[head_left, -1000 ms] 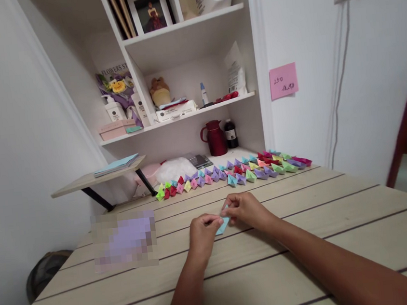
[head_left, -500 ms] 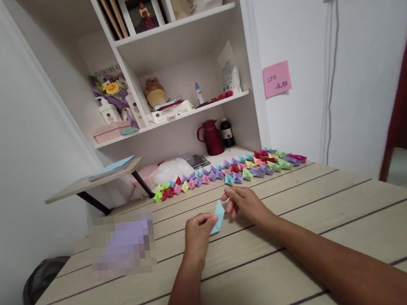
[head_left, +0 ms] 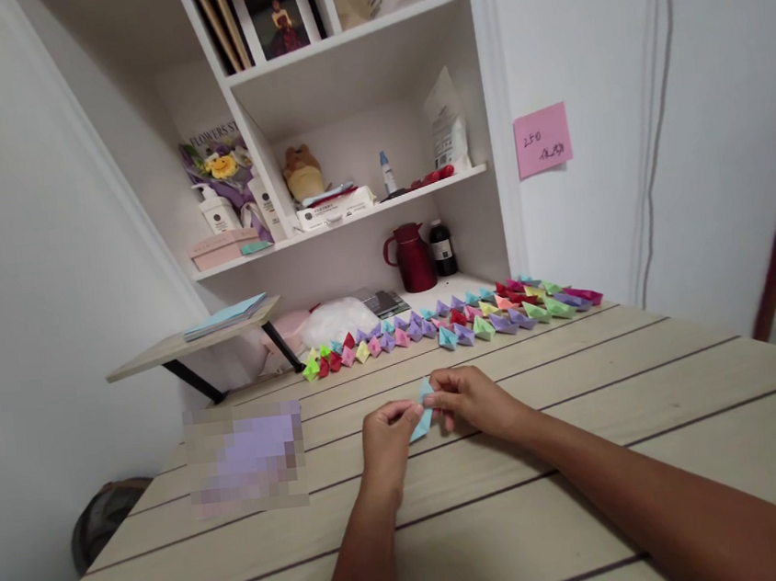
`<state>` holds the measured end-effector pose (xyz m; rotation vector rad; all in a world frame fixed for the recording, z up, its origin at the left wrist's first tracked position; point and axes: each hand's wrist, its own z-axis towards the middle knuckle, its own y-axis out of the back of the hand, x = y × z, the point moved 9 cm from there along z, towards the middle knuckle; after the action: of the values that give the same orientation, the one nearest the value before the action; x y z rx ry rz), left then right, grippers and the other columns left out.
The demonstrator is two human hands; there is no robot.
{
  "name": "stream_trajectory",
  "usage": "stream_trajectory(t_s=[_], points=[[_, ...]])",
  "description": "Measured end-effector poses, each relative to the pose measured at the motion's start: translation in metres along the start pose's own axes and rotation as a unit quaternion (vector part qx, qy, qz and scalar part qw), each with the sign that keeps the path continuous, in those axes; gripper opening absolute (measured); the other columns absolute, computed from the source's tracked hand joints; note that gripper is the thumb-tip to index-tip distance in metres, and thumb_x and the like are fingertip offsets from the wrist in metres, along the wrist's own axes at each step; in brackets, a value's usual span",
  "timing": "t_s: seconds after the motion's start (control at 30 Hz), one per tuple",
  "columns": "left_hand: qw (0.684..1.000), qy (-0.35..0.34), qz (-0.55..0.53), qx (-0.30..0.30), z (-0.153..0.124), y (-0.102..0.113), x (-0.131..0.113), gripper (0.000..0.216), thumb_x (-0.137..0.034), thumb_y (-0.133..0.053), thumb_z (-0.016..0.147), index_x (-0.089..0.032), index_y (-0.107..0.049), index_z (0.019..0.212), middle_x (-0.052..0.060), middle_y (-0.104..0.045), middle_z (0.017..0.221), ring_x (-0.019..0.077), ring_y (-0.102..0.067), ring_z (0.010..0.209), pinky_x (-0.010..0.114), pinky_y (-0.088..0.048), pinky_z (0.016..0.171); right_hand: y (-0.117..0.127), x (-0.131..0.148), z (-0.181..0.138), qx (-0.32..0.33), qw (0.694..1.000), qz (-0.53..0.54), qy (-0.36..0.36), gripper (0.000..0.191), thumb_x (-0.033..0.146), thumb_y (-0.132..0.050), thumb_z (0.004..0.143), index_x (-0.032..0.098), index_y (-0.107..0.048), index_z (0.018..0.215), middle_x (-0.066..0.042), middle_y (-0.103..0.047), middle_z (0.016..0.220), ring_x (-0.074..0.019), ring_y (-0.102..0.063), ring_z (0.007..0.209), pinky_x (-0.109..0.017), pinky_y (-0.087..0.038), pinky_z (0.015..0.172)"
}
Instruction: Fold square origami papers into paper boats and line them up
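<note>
Between my two hands is a light blue folded paper (head_left: pixel 422 426), held a little above the wooden table (head_left: pixel 501 510). My left hand (head_left: pixel 387 434) pinches its left side with thumb and fingers. On the upper right part of the paper, my right hand (head_left: pixel 467 400) is closed, its thumb and forefinger on the edge. Fingers cover part of the folds. Beyond my hands, several small folded paper boats (head_left: pixel 483 328) in many colours stand in rows along the table's back.
A small raised shelf (head_left: pixel 159 353) at the left bears blue paper sheets (head_left: pixel 225 317). A blurred purple patch (head_left: pixel 258 447) lies on the table's left. Behind the boats stand a red jug (head_left: pixel 415 258) and a dark bottle (head_left: pixel 443 248). A pink note (head_left: pixel 543 141) is on the wall.
My right hand has come down and left onto the paper and closed on its edge; before, it was apart from it. The view has shifted slightly.
</note>
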<state>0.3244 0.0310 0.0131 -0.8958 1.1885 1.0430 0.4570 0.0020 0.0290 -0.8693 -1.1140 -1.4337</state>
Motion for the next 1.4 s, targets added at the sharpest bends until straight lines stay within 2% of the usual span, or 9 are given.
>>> stream_trajectory(t_s=[0.1, 0.23, 0.4, 0.53, 0.67, 0.77, 0.87, 1.0, 1.4], points=[[1.0, -0.001, -0.001, -0.001, -0.001, 0.0, -0.001, 0.027, -0.035, -0.08, 0.059, -0.013, -0.076, 0.074, 0.003, -0.069, 0.068, 0.0142, -0.056, 0.063, 0.024, -0.042, 0.061, 0.0, -0.002, 0.0, 0.007, 1.0, 0.003, -0.01, 0.033, 0.047, -0.064, 0.078, 0.017, -0.053, 0.068, -0.001, -0.07, 0.061, -0.011, -0.059, 0.041, -0.02, -0.039, 0.042], [1.0, 0.001, -0.008, 0.002, 0.0, 0.0, 0.0, 0.032, -0.038, -0.081, 0.057, -0.012, -0.076, 0.074, 0.004, -0.069, 0.07, 0.0141, -0.056, 0.062, 0.024, -0.042, 0.061, -0.002, -0.005, 0.001, 0.007, 1.0, 0.015, -0.018, 0.042, 0.057, -0.049, 0.086, 0.017, -0.053, 0.073, -0.002, -0.069, 0.056, -0.0107, -0.056, 0.036, -0.02, -0.038, 0.039], [1.0, -0.008, -0.025, -0.014, 0.002, 0.004, -0.001, 0.034, -0.04, -0.079, 0.061, -0.012, -0.076, 0.08, 0.005, -0.069, 0.071, 0.0144, -0.056, 0.064, 0.025, -0.044, 0.063, -0.008, -0.001, 0.001, 0.006, 1.0, 0.022, -0.006, 0.051, 0.064, -0.036, 0.089, 0.017, -0.053, 0.078, -0.003, -0.069, 0.067, -0.0111, -0.061, 0.045, -0.022, -0.044, 0.046], [0.999, -0.024, -0.028, -0.022, 0.002, 0.007, -0.005, 0.033, -0.041, -0.079, 0.061, -0.013, -0.076, 0.077, 0.007, -0.069, 0.079, 0.0167, -0.059, 0.072, 0.026, -0.045, 0.069, -0.014, -0.001, 0.0, 0.018, 1.0, 0.008, -0.004, 0.045, 0.061, -0.044, 0.088, 0.017, -0.055, 0.081, -0.002, -0.068, 0.071, -0.0106, -0.06, 0.046, -0.022, -0.043, 0.046], [0.999, -0.037, -0.027, -0.026, 0.002, 0.006, -0.008, 0.026, -0.036, -0.081, 0.057, -0.014, -0.076, 0.069, 0.007, -0.065, 0.088, 0.0169, -0.058, 0.078, 0.024, -0.045, 0.067, -0.013, -0.005, 0.0, 0.011, 1.0, -0.02, -0.011, 0.035, 0.051, -0.055, 0.084, 0.018, -0.054, 0.071, 0.002, -0.064, 0.058, -0.0088, -0.054, 0.039, -0.02, -0.04, 0.041], [0.999, -0.037, -0.03, -0.023, 0.002, 0.006, -0.008, 0.023, -0.033, -0.081, 0.056, -0.014, -0.076, 0.068, 0.006, -0.064, 0.085, 0.0155, -0.057, 0.075, 0.024, -0.043, 0.064, -0.011, -0.006, 0.0, 0.007, 0.999, -0.036, -0.015, 0.032, 0.046, -0.056, 0.084, 0.019, -0.054, 0.067, 0.003, -0.062, 0.052, -0.0085, -0.05, 0.035, -0.019, -0.037, 0.038], [0.998, -0.036, -0.038, -0.023, 0.002, 0.007, -0.007, 0.023, -0.034, -0.081, 0.058, -0.014, -0.075, 0.067, 0.005, -0.064, 0.081, 0.0144, -0.056, 0.07, 0.024, -0.043, 0.063, -0.014, -0.004, 0.0, 0.014, 0.999, -0.034, -0.015, 0.031, 0.044, -0.054, 0.085, 0.018, -0.056, 0.069, 0.002, -0.066, 0.055, -0.0089, -0.052, 0.036, -0.02, -0.038, 0.04], [0.998, -0.033, -0.054, -0.027, 0.002, 0.01, -0.005, 0.027, -0.037, -0.08, 0.06, -0.013, -0.075, 0.07, 0.006, -0.066, 0.079, 0.0157, -0.058, 0.071, 0.026, -0.044, 0.066, -0.021, -0.005, 0.0, 0.03, 0.999, -0.026, -0.018, 0.029, 0.042, -0.054, 0.085, 0.016, -0.059, 0.07, -0.001, -0.068, 0.062, -0.0095, -0.057, 0.043, -0.02, -0.04, 0.043], [0.996, -0.032, -0.077, -0.026, -0.001, 0.009, -0.007, 0.022, -0.031, -0.081, 0.059, -0.012, -0.075, 0.069, 0.006, -0.067, 0.078, 0.0168, -0.06, 0.074, 0.027, -0.045, 0.07, -0.026, -0.022, 0.003, 0.018, 0.998, -0.014, -0.054, 0.019, 0.031, -0.062, 0.076, 0.016, -0.057, 0.066, -0.001, -0.067, 0.059, -0.0088, -0.056, 0.042, -0.019, -0.04, 0.042]])
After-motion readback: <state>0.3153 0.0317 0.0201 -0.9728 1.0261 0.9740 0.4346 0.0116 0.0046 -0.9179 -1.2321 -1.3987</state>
